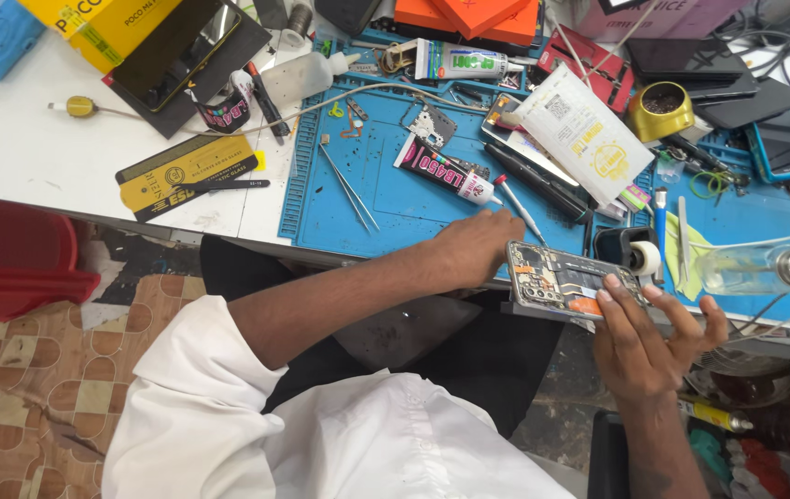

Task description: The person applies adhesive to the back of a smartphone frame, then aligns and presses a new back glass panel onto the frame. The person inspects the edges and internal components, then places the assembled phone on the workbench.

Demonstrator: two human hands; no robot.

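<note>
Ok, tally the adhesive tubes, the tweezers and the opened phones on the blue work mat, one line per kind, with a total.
Adhesive tubes: 2, a black tube with pink lettering and a white tube with green print.
Thin metal tweezers: 1.
Opened grey phones with bare circuit boards: 1, touched by the left hand and the right hand.
Total: 4.

A yellow phone box (113, 28) lies top left, orange boxes (469, 17) at top centre, a white-and-yellow flat packet (584, 134) mid-right, and a yellow-and-black card packet (187, 171) left of the blue mat.
</note>
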